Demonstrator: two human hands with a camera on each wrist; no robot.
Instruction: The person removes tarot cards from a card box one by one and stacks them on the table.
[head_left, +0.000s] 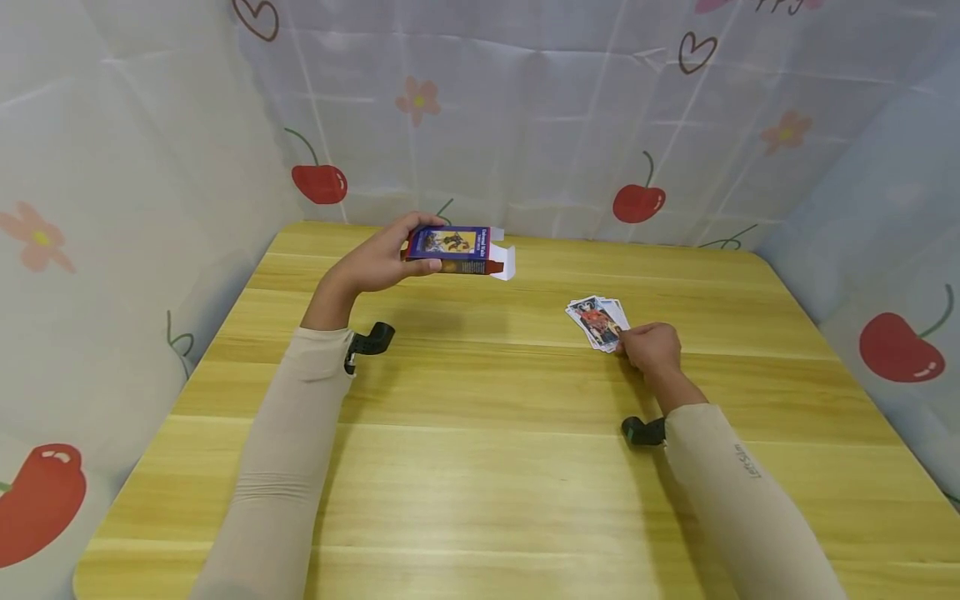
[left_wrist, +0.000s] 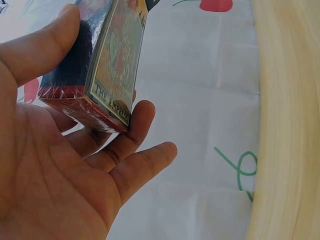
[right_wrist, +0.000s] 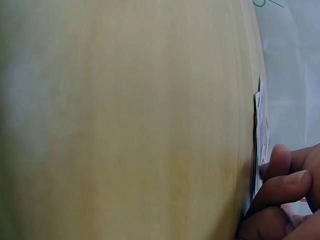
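Over the far left part of the table, my left hand (head_left: pixel 375 260) grips a purple tarot card box (head_left: pixel 452 242) between thumb and fingers. White flaps (head_left: pixel 507 262) stick out, unfolded, from the box's right end. In the left wrist view, "THE EMPRESS" reads along the box's lower edge, and the ring and little fingers stretch away from it. A small, uneven pile of picture cards (head_left: pixel 596 322) lies on the table to the right. My right hand (head_left: pixel 654 347) pinches the near right corner of these cards (right_wrist: pixel 261 122), its fingers curled low against the tabletop.
The wooden table (head_left: pixel 465 500) has rounded corners. A white curtain (head_left: pixel 517 108) printed with cherries, flowers and hearts hangs behind it and along both sides. Black wrist cameras (head_left: pixel 373 340) jut inward from both sleeves.
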